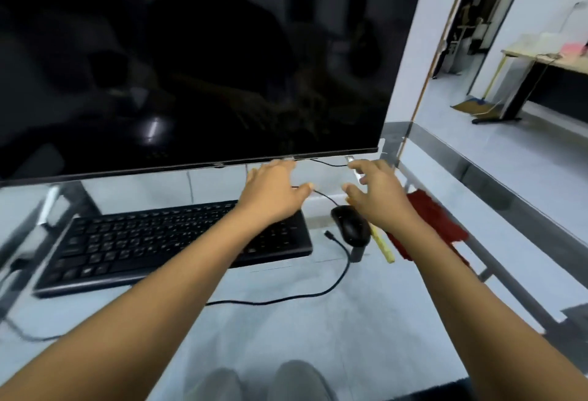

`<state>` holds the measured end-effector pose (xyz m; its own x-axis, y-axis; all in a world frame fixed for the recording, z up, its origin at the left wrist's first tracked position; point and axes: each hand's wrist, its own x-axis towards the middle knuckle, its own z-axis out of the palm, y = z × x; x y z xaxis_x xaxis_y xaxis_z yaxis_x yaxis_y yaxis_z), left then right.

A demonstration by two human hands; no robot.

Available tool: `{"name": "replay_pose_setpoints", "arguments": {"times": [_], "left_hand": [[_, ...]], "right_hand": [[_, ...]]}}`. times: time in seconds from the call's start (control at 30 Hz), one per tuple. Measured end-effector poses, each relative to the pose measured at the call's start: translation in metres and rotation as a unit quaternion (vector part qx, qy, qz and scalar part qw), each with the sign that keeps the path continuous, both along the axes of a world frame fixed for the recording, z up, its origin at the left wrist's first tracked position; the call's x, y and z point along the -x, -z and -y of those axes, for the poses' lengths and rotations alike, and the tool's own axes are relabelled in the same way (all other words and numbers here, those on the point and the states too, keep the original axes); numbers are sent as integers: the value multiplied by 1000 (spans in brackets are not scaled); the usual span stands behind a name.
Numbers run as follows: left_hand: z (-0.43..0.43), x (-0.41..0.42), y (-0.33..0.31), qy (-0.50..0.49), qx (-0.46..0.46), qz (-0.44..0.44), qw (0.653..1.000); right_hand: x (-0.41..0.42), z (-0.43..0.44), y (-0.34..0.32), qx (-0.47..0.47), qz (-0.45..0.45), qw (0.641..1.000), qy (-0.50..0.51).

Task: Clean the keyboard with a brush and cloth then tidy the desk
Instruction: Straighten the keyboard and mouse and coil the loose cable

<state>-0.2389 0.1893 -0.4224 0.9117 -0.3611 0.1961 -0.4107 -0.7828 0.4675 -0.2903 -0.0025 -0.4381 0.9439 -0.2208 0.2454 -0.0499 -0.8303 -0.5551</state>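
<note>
Both forearms are seen nearest the camera, stretched forward over the glass bench (318,321), with 2 grey shoes visible through it below. Beyond them a large dark monitor (197,57) is stood at the back of the bench. Below its lower edge the black keyboard (143,241) is laid flat, and its right end is covered by the left forearm. At the right edge of the bench the red cloth (428,225) is spread, partly hidden under the right forearm. Between keyboard and cloth a black mouse (350,224) is placed, and just beside it the brush (383,246) is seen only as a pale yellow handle, its head hidden by the right wrist. A thin black cable (337,276) is looped across the bench in front of the mouse.

The left hand (272,190) is held past the keyboard's far right corner with fingers spread, nothing gripped. The right hand (378,192) is held above and beyond the mouse, likewise spread and empty, the brush and cloth lying just behind its wrist.
</note>
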Motion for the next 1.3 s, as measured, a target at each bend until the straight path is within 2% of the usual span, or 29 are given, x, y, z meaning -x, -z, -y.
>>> {"name": "replay_pose_setpoints", "arguments": {"times": [0.2, 0.43, 0.57, 0.73, 0.87, 1.13, 1.3], "left_hand": [[-158, 16, 21, -99, 14, -28, 995], [-268, 46, 68, -194, -39, -100, 975], [-280, 40, 82, -223, -32, -70, 972], [-290, 20, 86, -247, 7, -99, 964], [-299, -3, 86, -251, 12, -90, 964], [-304, -41, 82, -263, 91, -36, 960], [-303, -57, 82, -269, 78, -9, 960]], "right_hand": [[2, -83, 10, 0, -76, 995, -66], [20, -120, 38, 29, -155, 987, -39], [20, -127, 42, 4, -145, 989, -34], [4, -136, 42, 11, -121, 992, -26], [-17, -147, 42, 9, -102, 995, -16], [-58, -157, 48, 54, -74, 996, 11], [-73, -158, 49, 81, -63, 995, 14]]}}
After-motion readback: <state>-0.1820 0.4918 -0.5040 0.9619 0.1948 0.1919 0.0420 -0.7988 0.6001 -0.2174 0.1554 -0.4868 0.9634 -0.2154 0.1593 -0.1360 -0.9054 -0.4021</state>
